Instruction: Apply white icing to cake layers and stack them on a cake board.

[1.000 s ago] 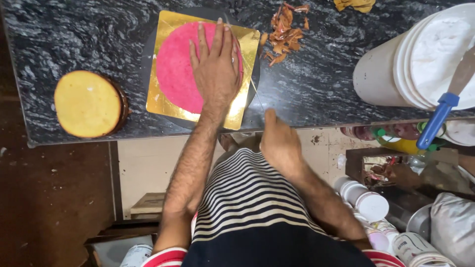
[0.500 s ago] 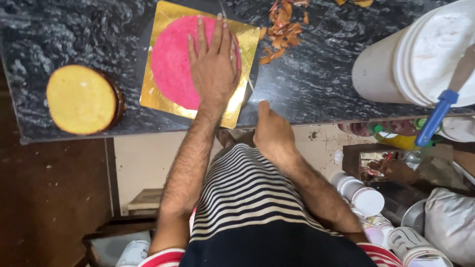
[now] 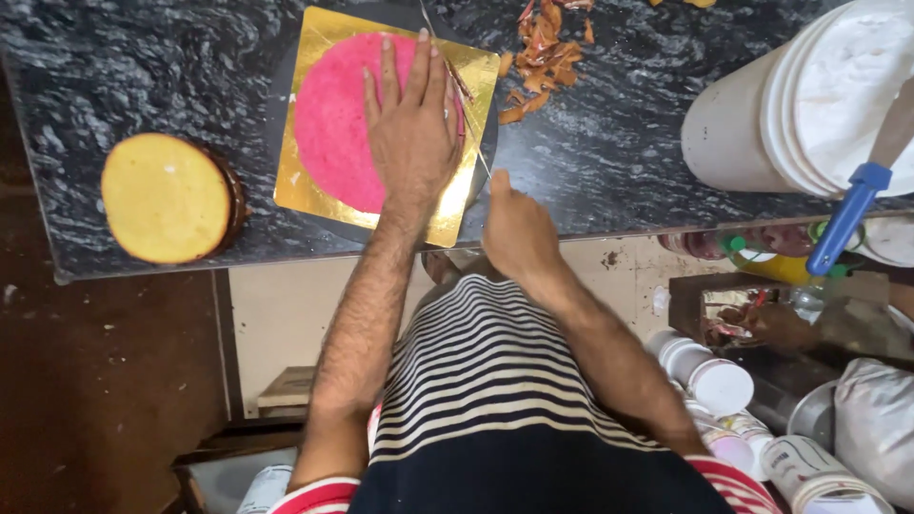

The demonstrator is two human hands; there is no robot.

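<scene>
Head view: your left hand (image 3: pixel 411 133) lies spread flat on the pink cake layer (image 3: pixel 338 124), at twelve o'clock on the tabletop (image 3: pixel 609 152). Your right hand's (image 3: pixel 519 233) grip closes around a thin knife (image 3: pixel 466 95); a slip could nick your fingertips.
</scene>
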